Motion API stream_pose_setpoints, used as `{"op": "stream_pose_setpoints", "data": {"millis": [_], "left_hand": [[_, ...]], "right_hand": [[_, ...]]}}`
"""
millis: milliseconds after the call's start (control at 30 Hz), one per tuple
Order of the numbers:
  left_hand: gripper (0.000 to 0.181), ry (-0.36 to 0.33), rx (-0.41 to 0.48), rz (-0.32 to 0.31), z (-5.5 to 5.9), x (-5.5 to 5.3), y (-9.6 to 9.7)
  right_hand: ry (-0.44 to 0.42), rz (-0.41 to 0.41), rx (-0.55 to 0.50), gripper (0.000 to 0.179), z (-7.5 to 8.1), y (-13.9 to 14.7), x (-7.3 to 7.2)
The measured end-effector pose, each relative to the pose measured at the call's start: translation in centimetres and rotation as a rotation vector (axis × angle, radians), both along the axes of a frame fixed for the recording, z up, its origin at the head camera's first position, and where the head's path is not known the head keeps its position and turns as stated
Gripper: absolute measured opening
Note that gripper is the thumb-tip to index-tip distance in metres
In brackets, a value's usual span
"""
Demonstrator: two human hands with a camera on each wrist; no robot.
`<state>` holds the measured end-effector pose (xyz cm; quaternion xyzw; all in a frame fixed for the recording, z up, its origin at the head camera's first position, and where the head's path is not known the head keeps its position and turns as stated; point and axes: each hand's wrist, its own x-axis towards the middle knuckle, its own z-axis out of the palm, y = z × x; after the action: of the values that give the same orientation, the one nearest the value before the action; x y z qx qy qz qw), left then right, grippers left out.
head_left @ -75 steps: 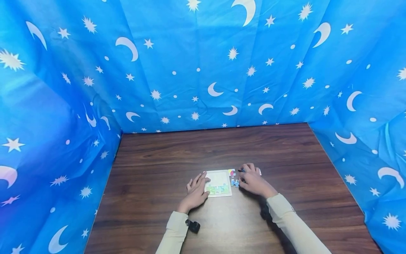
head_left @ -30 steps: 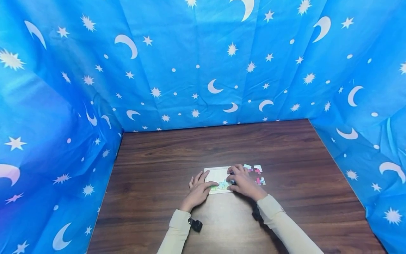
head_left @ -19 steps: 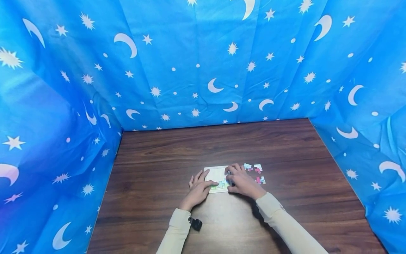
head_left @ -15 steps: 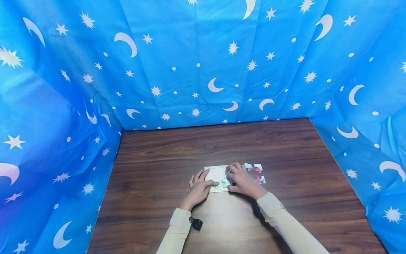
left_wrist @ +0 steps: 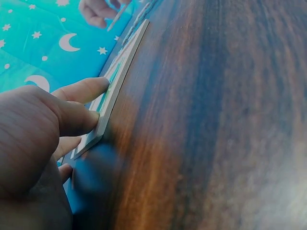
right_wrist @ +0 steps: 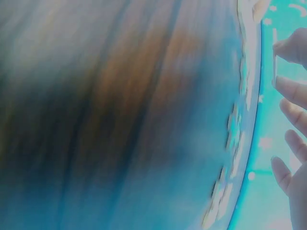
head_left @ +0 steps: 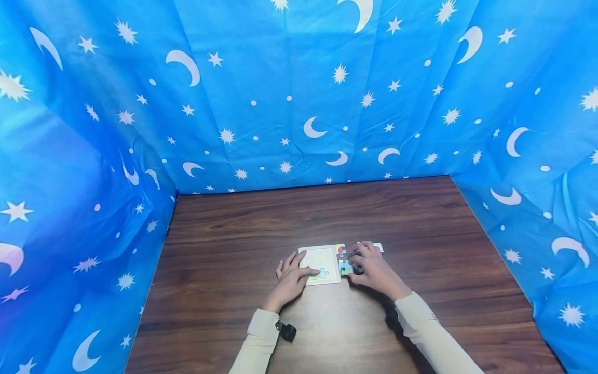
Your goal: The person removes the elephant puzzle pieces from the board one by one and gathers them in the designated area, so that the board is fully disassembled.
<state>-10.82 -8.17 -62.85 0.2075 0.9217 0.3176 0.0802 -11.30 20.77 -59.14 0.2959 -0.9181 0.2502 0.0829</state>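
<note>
A flat wooden jigsaw puzzle tray [head_left: 317,256] lies on the table, mostly bare pale wood, with green pieces [head_left: 323,272] at its lower edge. My left hand [head_left: 289,278] rests on the tray's left side, thumb extended over the green pieces. In the left wrist view its fingertips [left_wrist: 105,82] touch the tray's face. To the right of the tray, my right hand [head_left: 376,270] pinches a thin puzzle piece [right_wrist: 275,57] between thumb and finger. That piece shows edge-on above the table in the right wrist view; in the head view, a green-blue piece [head_left: 345,267] shows at the fingertips.
A pink and yellow puzzle piece [head_left: 340,249] lies by the tray's upper right corner. More pieces lie partly hidden beyond the right hand, one of them pale [head_left: 379,246]. A blue star-and-moon curtain [head_left: 313,104] surrounds the brown wooden table [head_left: 243,223].
Over the last half second, my right hand has moved right from the tray's right side with a puzzle piece. The tray's lower right, where pieces lay, is now bare. My left hand has stayed.
</note>
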Motion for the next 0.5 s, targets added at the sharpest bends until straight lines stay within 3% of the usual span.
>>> {"op": "stream_pose_setpoints", "data": {"millis": [500], "left_hand": [[0.033,0.011,0.004,0.003,0.1,0.2,0.2]], "right_hand": [[0.054,-0.048,0.047,0.027,-0.1,3.9,1.1]]}}
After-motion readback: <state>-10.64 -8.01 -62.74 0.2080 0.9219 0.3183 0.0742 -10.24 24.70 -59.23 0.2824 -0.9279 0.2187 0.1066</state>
